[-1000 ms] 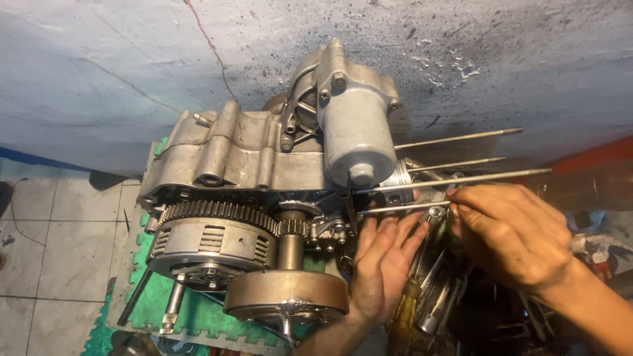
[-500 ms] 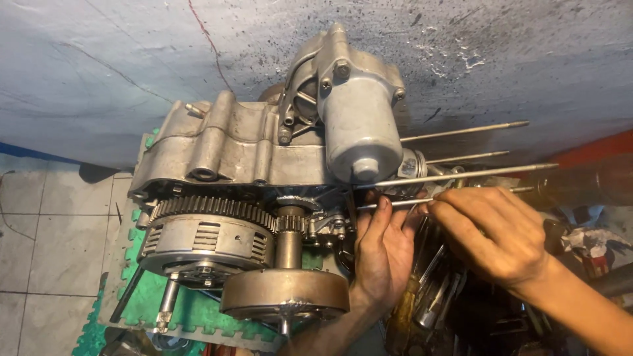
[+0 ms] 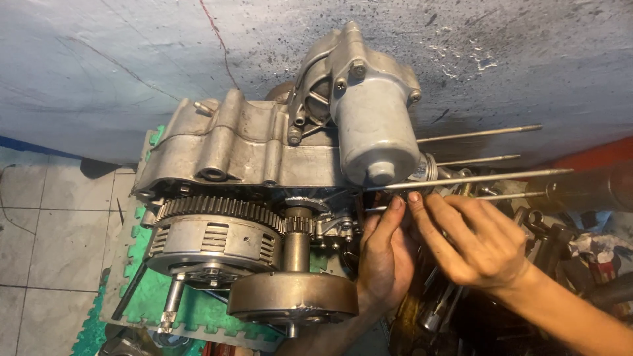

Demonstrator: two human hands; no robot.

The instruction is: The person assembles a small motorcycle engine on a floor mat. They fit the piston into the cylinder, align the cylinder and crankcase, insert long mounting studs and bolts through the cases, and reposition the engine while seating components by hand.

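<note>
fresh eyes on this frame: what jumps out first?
A stripped grey engine case fills the middle, its starter motor up top and a toothed clutch basket exposed at lower left, all on a green foam mat. Long studs stick out to the right. Both hands meet at their base: the left hand against the case, the right hand with fingertips on a stud.

Engine case (image 3: 237, 148) dull cast metal; studs (image 3: 475, 178) smooth steel; mat (image 3: 148, 300) green foam.
</note>
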